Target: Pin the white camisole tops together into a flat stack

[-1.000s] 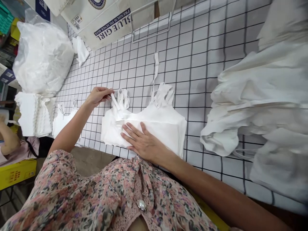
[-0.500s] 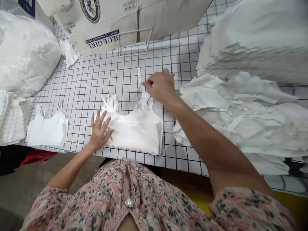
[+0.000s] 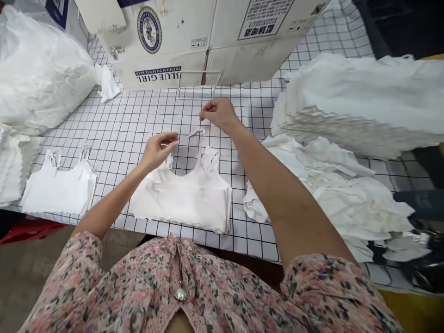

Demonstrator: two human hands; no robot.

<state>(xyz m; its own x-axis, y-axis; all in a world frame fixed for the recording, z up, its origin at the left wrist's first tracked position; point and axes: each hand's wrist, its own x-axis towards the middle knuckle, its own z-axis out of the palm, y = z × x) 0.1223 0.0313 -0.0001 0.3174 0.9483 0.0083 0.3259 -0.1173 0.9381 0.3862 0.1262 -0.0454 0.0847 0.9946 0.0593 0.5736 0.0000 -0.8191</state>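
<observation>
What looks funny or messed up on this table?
The writing on the cardboard box is upside down. The heap of white cloth is crumpled, but the stack behind it is neat. One strap curls above the middle white top.

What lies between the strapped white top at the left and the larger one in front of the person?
Only checked cloth on the table, with the left forearm crossing above it, as the head view shows.
</observation>
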